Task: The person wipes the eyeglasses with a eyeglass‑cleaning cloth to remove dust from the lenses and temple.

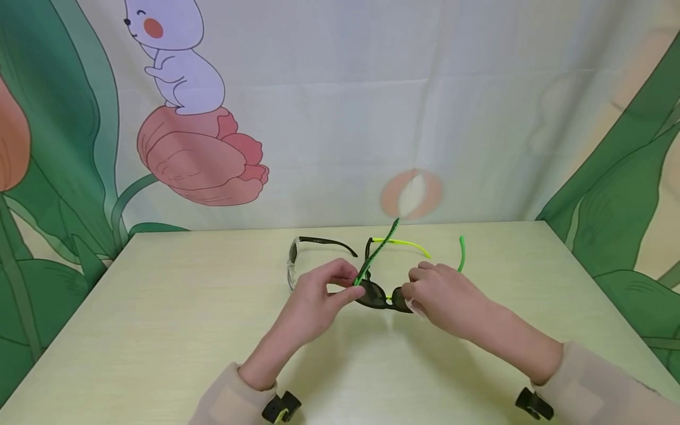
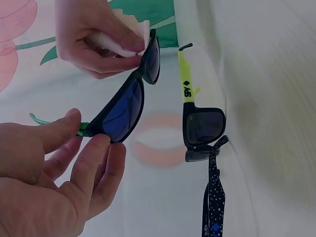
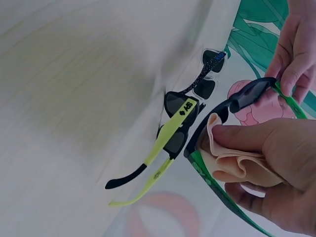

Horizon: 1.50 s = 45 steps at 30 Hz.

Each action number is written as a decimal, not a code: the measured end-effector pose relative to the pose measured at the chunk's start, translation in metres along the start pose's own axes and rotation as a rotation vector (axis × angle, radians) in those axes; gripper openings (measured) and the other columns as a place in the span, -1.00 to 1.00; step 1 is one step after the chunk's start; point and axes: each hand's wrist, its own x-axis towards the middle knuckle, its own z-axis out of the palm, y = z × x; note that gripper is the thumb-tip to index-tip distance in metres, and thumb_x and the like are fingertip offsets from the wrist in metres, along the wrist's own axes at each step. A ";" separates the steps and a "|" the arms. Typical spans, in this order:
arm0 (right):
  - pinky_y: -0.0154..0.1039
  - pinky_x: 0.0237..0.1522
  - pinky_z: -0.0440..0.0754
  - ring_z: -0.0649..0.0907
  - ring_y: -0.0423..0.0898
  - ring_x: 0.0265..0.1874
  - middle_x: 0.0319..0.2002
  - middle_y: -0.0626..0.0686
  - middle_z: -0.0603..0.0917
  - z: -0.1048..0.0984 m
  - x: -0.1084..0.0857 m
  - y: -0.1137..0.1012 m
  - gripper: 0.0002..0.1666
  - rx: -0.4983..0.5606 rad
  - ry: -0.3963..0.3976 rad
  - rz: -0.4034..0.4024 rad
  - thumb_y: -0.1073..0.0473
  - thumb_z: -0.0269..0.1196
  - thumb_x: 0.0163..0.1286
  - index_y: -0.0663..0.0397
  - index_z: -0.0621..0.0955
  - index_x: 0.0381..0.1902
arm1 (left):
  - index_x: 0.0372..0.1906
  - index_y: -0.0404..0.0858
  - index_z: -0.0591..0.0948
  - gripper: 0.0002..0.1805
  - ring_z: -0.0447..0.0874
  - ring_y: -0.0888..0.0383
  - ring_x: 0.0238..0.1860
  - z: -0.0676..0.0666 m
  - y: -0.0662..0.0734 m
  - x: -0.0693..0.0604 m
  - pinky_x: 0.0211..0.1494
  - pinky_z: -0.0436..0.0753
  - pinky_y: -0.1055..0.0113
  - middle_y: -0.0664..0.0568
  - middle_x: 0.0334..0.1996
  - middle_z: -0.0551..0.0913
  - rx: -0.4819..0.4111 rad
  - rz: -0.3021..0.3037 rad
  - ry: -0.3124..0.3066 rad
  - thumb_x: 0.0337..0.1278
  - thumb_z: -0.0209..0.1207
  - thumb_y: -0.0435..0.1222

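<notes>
In the head view, dark-lensed sunglasses point(image 1: 373, 294) with green temples are held up between both hands. My left hand point(image 1: 313, 301) pinches them near one hinge, thumb on one side and fingers on the other; the left wrist view shows this grip on the frame's end. My right hand point(image 1: 448, 301) grips a folded peach cloth point(image 3: 234, 163), pressed against the lens on the other side. The outer faces of the lenses point(image 2: 126, 113) look blue in the left wrist view. One green temple stands up past the left fingers.
Behind the held pair, sunglasses with yellow temples point(image 3: 170, 133) rest on the pale table point(image 1: 186, 307). Left of them lie clear-framed sunglasses point(image 1: 291, 268) with dark speckled temples. A printed curtain point(image 1: 340, 130) hangs at the table's far edge.
</notes>
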 end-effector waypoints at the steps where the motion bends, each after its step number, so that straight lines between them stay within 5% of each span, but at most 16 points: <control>1: -0.35 -0.55 0.30 0.34 -0.17 -0.58 -0.63 -0.18 0.29 -0.001 0.000 0.001 -0.56 0.009 0.008 -0.017 0.51 0.38 0.04 -0.12 0.49 -0.68 | -0.17 -0.16 0.67 -0.87 0.70 0.17 -0.07 -0.001 0.000 0.000 -0.05 0.70 0.21 0.13 -0.21 0.71 0.000 -0.004 0.002 0.25 0.40 -0.34; 10: -0.27 -0.32 0.50 0.58 -0.15 -0.38 -0.43 -0.15 0.59 -0.015 -0.002 0.010 -0.79 0.037 0.054 -0.083 0.30 0.53 0.20 -0.05 0.68 -0.44 | -0.17 -0.20 0.66 -0.87 0.71 0.16 -0.09 -0.006 -0.003 0.001 -0.03 0.66 0.12 0.13 -0.22 0.70 0.019 -0.023 0.006 0.27 0.39 -0.33; 19: -0.18 -0.18 0.61 0.62 -0.09 -0.26 -0.29 -0.06 0.65 -0.031 -0.006 0.014 -0.56 -0.085 0.110 -0.269 0.57 0.52 -0.02 0.03 0.73 -0.24 | -0.19 -0.14 0.65 -0.89 0.72 0.11 -0.07 -0.012 -0.005 0.003 -0.03 0.66 0.08 0.12 -0.22 0.70 0.027 -0.043 0.002 0.29 0.37 -0.32; 27: -0.24 -0.14 0.55 0.50 -0.08 -0.34 -0.38 -0.04 0.53 -0.031 -0.012 0.013 -0.62 -0.282 0.038 -0.335 0.46 0.58 0.01 0.09 0.59 -0.36 | -0.21 -0.12 0.62 -0.88 0.75 0.12 -0.11 -0.018 -0.005 0.004 -0.02 0.69 0.06 0.10 -0.21 0.73 0.003 -0.058 -0.009 0.30 0.37 -0.32; 45: -0.23 -0.07 0.50 0.48 -0.07 -0.26 -0.31 -0.04 0.54 -0.014 -0.018 0.016 -0.65 -0.379 -0.040 -0.400 0.47 0.50 0.07 0.09 0.61 -0.26 | -0.25 -0.20 0.53 -0.88 0.76 0.11 -0.17 -0.031 -0.003 0.005 -0.12 0.66 0.12 -0.04 -0.22 0.76 0.104 -0.063 -0.137 0.40 0.26 -0.35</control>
